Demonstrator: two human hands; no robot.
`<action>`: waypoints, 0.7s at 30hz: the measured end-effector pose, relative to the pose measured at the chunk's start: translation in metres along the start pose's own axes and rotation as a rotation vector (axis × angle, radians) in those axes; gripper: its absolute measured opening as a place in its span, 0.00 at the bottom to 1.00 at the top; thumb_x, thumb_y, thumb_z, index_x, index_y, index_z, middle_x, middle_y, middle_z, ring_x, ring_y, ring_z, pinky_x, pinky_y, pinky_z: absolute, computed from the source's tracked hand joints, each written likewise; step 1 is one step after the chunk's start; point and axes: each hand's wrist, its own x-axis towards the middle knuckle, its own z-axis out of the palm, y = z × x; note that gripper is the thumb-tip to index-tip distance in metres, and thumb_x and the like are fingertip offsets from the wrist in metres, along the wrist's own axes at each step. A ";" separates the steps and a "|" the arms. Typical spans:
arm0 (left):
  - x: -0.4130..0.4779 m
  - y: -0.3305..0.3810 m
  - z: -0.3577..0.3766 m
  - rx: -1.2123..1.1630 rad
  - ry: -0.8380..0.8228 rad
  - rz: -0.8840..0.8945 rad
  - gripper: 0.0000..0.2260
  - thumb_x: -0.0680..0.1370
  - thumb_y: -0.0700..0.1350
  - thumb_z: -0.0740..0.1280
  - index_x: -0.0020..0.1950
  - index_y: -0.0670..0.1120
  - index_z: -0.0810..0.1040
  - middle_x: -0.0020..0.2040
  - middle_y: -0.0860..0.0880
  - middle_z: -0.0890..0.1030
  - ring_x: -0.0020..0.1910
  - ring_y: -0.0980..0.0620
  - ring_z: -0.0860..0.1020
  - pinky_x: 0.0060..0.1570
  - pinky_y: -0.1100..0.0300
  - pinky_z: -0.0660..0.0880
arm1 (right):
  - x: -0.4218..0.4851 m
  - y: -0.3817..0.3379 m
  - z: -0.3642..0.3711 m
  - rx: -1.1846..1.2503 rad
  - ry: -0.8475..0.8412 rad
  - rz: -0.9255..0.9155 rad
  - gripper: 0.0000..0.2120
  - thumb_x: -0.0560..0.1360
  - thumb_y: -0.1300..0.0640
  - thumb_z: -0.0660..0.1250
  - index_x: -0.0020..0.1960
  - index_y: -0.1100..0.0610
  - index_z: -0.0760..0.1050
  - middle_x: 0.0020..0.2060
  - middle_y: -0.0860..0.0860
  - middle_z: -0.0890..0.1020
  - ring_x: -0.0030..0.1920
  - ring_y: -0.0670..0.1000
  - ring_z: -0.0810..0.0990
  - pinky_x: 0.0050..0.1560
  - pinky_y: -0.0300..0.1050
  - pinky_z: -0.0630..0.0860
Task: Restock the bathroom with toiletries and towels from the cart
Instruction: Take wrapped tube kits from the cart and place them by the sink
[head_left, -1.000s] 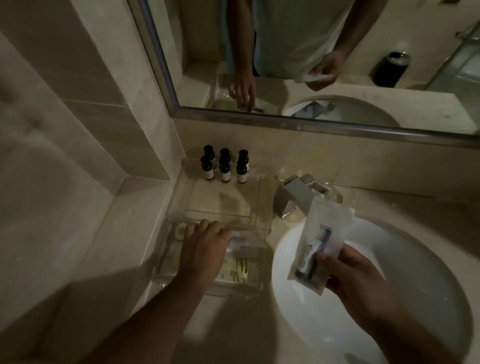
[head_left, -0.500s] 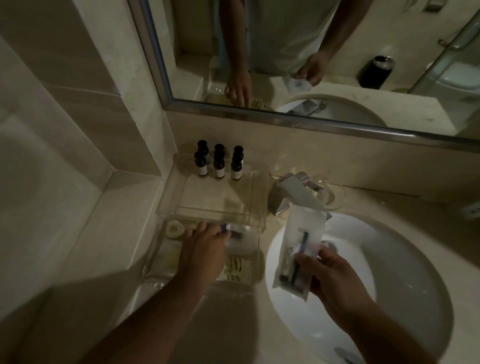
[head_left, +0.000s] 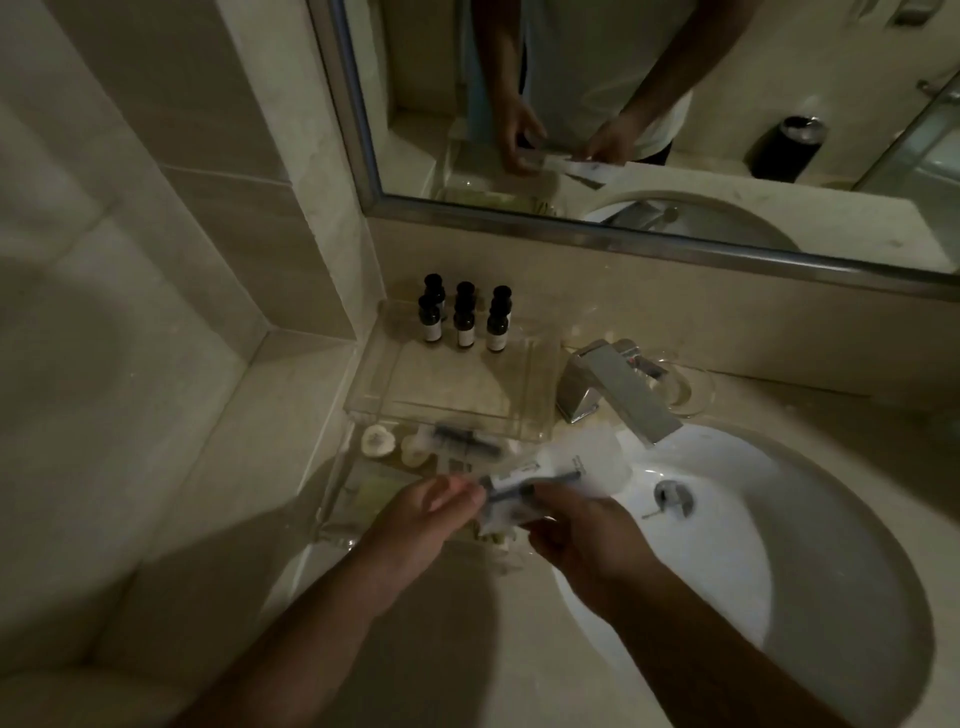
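Note:
A clear two-tier acrylic tray (head_left: 374, 384) stands on the counter left of the sink. Three small dark bottles (head_left: 464, 323) line the back of its upper level. On the lower level lie a wrapped toothbrush packet (head_left: 460, 441) and small round wrapped items (head_left: 377, 440). My left hand (head_left: 421, 514) and my right hand (head_left: 576, 535) both pinch a white plastic dental kit packet (head_left: 550, 480), held flat over the tray's front right corner. The packet's lower edge is hidden by my fingers.
A white basin (head_left: 779, 545) with a drain plug (head_left: 671, 499) fills the right side. A chrome faucet (head_left: 613, 395) stands behind it, with a clear glass dish (head_left: 685, 387) beside it. A framed mirror (head_left: 649, 244) spans the back wall; tiled wall on the left.
My right hand has brought the packet left and laid it flat over the tray. My left hand lifted off the lower tier and took hold of the packet's left end.

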 end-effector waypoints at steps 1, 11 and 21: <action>-0.002 -0.002 -0.002 -0.037 -0.002 -0.006 0.06 0.78 0.56 0.68 0.51 0.56 0.81 0.44 0.58 0.85 0.44 0.60 0.81 0.44 0.63 0.73 | 0.001 0.003 0.007 0.012 -0.015 0.011 0.10 0.77 0.59 0.69 0.57 0.60 0.80 0.50 0.57 0.86 0.51 0.56 0.83 0.51 0.49 0.74; 0.005 -0.013 -0.030 -0.351 0.154 -0.146 0.05 0.78 0.45 0.70 0.53 0.53 0.78 0.54 0.45 0.81 0.54 0.43 0.82 0.55 0.51 0.80 | 0.008 0.003 0.011 -0.146 0.205 -0.116 0.08 0.78 0.59 0.68 0.57 0.56 0.77 0.47 0.56 0.85 0.48 0.56 0.84 0.44 0.45 0.79; 0.039 -0.027 -0.028 -0.021 0.345 -0.108 0.11 0.77 0.43 0.71 0.59 0.52 0.80 0.45 0.47 0.85 0.43 0.51 0.85 0.41 0.60 0.79 | 0.030 0.007 0.013 -0.567 0.164 -0.134 0.11 0.79 0.59 0.66 0.60 0.55 0.79 0.47 0.50 0.85 0.42 0.49 0.85 0.38 0.41 0.79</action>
